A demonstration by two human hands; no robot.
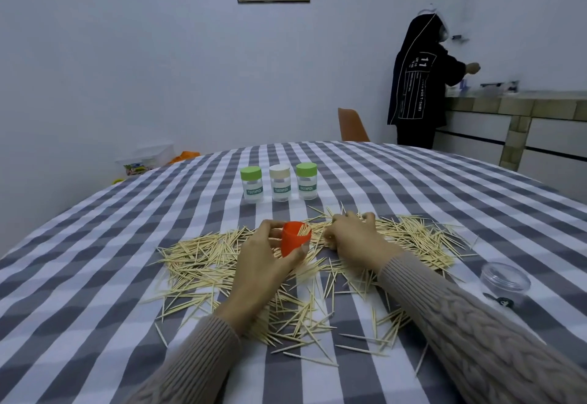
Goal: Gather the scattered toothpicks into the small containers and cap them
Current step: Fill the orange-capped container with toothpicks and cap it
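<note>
My left hand [266,254] grips a small orange container [294,238], tilted toward the right, with some toothpicks showing in its open mouth. My right hand [352,233] rests just right of it on the toothpick pile [203,263], fingers curled down into the sticks; whether it pinches any is hidden. Toothpicks lie scattered widely across the checked tablecloth [95,276] around both hands. Behind the pile stand three capped clear containers labelled toothpick: a green-capped one [251,184], a beige-capped one [280,182] and another green-capped one [307,180].
A clear round lid or cup [505,279] sits on the cloth at the right beside a small black item [505,302]. An orange chair [352,125] stands beyond the table. A person in dark clothing [419,79] stands at a counter [521,101] at the back right.
</note>
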